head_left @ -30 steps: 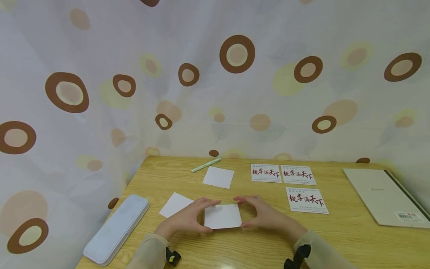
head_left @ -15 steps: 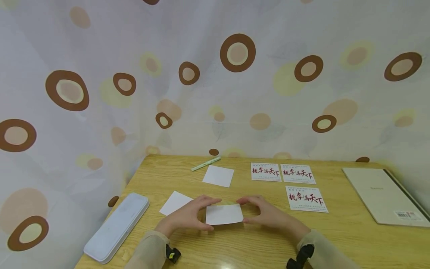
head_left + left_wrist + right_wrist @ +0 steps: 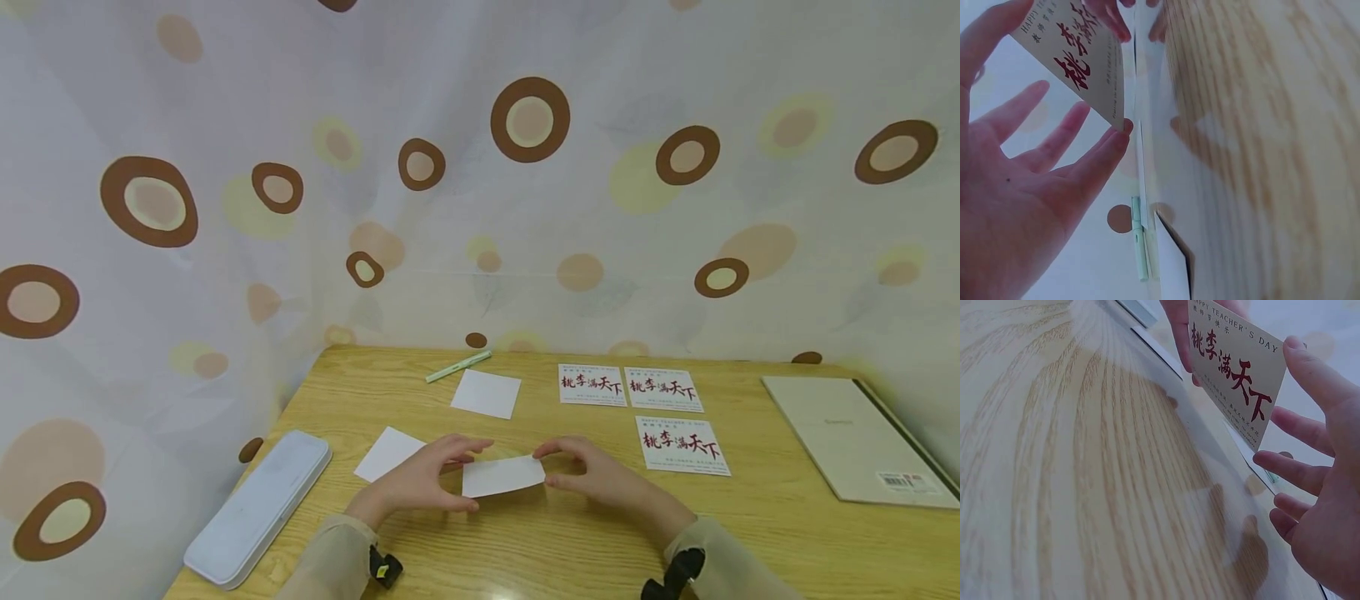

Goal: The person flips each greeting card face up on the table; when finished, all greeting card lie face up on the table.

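Both hands hold a small card above the table, its blank white face (image 3: 503,476) showing in the head view. My left hand (image 3: 422,478) pinches the left edge between thumb and fingertips. At the opposite edge my right hand (image 3: 604,480) grips the corners with thumb and fingers. From the wrists the printed underside is visible: red Chinese characters and "Happy Teacher's Day" on the card (image 3: 1235,369), which stands tilted clear of the wood. Beyond it lie two blank white cards (image 3: 486,394), one partly hidden behind my left hand.
Three printed cards (image 3: 682,446) lie face up at the right. A pale green pen (image 3: 458,367) rests near the back edge. At the left is a white pencil case (image 3: 258,508), and a cream notebook (image 3: 855,442) lies far right. A patterned curtain (image 3: 525,208) hangs behind the table.
The held card has shifted slightly right and tipped, so its white face looks narrower, with the right end now higher in view. Both hands keep their hold. Other things stay put.
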Demonstrator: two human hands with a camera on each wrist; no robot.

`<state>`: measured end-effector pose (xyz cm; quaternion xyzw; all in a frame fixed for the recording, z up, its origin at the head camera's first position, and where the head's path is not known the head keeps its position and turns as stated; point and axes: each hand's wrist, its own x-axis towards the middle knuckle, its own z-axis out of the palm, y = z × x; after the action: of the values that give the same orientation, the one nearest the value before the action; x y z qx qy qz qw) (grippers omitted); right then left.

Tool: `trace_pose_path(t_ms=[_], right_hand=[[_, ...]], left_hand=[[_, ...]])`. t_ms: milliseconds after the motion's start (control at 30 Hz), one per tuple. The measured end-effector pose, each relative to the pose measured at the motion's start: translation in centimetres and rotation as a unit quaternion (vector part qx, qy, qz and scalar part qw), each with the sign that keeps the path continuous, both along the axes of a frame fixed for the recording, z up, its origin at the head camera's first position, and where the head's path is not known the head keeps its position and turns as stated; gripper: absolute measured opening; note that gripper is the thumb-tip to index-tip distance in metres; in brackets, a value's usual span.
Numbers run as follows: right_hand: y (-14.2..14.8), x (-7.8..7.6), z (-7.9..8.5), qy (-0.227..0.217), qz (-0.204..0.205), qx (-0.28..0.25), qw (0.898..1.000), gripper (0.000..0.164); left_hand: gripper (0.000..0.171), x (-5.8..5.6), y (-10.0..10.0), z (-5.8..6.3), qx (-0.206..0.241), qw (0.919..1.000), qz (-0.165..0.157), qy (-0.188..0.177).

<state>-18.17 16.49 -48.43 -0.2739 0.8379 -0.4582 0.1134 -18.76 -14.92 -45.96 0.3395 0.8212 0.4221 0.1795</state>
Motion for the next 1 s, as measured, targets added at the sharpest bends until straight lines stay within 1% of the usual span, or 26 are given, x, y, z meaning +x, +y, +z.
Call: trace_pose_path(t_ms=[100, 300, 467, 567, 800, 900, 1000], right_hand=[[0.08, 0.08, 0.18, -0.001, 0.001, -0.009, 1.000, 0.032], [0.23, 0.24, 0.56, -0.002, -0.013, -0.020, 1.000, 0.028], [0.26, 0.19, 0.49, -0.003, -0.022, -0.027, 0.999, 0.027], [0.24, 0.05, 0.34, -0.008, -0.022, -0.042, 0.999, 0.028], [0.23, -0.17, 0.16, -0.012, -0.013, -0.080, 0.997, 0.036], [0.26, -0.19, 0.15, -0.024, -0.010, -0.094, 0.995, 0.036], [0.28, -0.29, 0.03, -0.045, -0.003, -0.115, 0.992, 0.033]], left_hand=[[0.083, 0.01, 0.00, -0.04, 0.006, 1.0000, -0.002, 0.001], [0.084, -0.02, 0.00, -0.18, 0.017, 0.9998, -0.005, 0.003], [0.084, -0.05, 0.08, -0.21, 0.029, 0.9995, -0.010, 0.005], [0.082, -0.06, 0.14, -0.23, 0.039, 0.9992, -0.009, 0.003], [0.069, -0.01, 0.30, -0.33, 0.061, 0.9981, 0.004, -0.012], [0.063, -0.05, 0.33, -0.41, 0.067, 0.9977, 0.005, -0.010], [0.057, -0.13, 0.39, -0.50, 0.080, 0.9968, -0.003, -0.011]])
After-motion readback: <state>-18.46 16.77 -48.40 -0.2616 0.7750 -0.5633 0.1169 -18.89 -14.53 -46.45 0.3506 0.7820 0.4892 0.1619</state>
